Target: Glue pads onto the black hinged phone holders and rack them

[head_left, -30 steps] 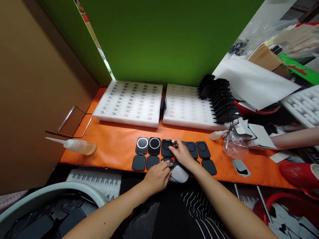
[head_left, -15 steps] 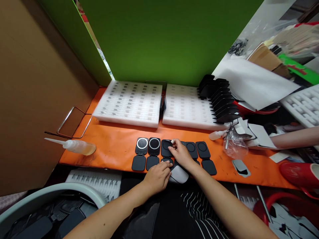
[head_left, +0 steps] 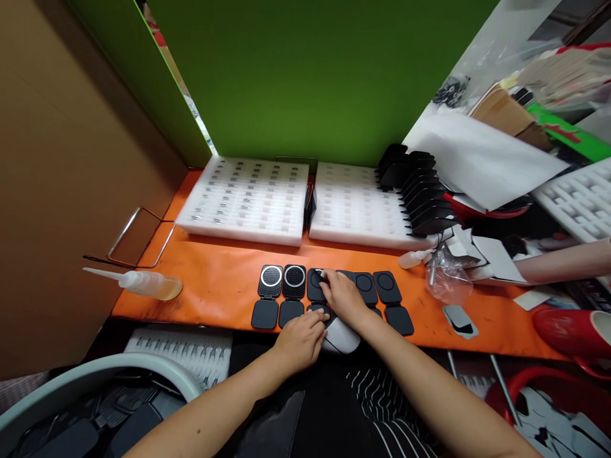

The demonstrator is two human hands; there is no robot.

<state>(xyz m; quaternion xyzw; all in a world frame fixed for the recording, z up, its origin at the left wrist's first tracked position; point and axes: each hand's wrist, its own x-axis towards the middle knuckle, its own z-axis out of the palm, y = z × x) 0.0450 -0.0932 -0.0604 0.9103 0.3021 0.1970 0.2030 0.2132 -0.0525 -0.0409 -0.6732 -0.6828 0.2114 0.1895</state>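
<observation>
A row of dark two-panel folding pads lies unfolded along the table's front edge. The two leftmost, such as this folding pad [head_left: 294, 281], show silver rings; others, like the pad at the right end [head_left: 387, 287], have dark circles. My left hand [head_left: 300, 337] has its curved fingertips on the lower panel of the middle folding pad [head_left: 313, 293], holding it at the edge. Closed in a pinch, my right hand [head_left: 344, 296] has a small white piece [head_left: 319, 273] at its fingertips, against the upper panel. A rounded white object [head_left: 342, 337] sits below my right wrist.
Two white foam trays [head_left: 241, 234] [head_left: 358, 236] stand at the back, the right one with several black plates [head_left: 424, 197]. A dropper bottle [head_left: 153, 284] lies left, near a wire frame [head_left: 138, 238]. At right are a plastic bag [head_left: 449, 280] and a red mug [head_left: 561, 331].
My right hand has shifted slightly left and up across the middle pad's upper panel with the white piece. My left hand stays on the lower panel. The view has tilted a little.
</observation>
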